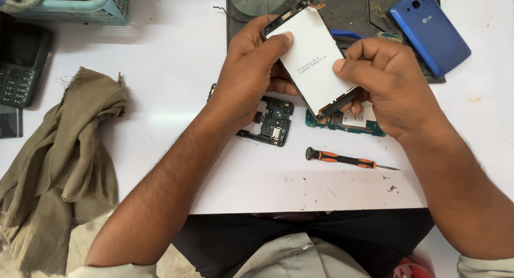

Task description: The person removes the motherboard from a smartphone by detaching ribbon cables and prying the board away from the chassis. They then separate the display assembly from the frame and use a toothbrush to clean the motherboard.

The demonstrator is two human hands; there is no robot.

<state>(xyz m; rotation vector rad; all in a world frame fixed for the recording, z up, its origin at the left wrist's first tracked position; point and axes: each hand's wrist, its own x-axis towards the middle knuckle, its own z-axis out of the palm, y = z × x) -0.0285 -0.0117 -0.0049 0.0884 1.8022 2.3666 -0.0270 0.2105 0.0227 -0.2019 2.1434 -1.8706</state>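
Head view: both hands hold a phone screen assembly (313, 58) lifted above the white table (160, 96), its white back panel facing up and tilted. The left hand (251, 74) grips the upper left edge, thumb pressed flat on the white panel near the top corner. The right hand (385, 85) grasps the lower right edge, thumb on the panel's side and fingers curled beneath. A small ribbon tab seems to stick out at the top corner, though it is too small to be sure.

Directly below lie a black inner frame (273, 123) and a green circuit board (348, 120), the board partly hidden by the right hand. An orange-handled screwdriver (348, 160) lies nearer the person, apart from both. A blue back cover (431, 29) rests on a dark work mat (353, 10) further back. A crumpled brown cloth (64, 160) lies to the left, with a keypad phone (21, 64) beyond it.

The grip is by edges only; uneven thumb pressure could likely flex and crack the panel, and a slip would drop it onto the board below.
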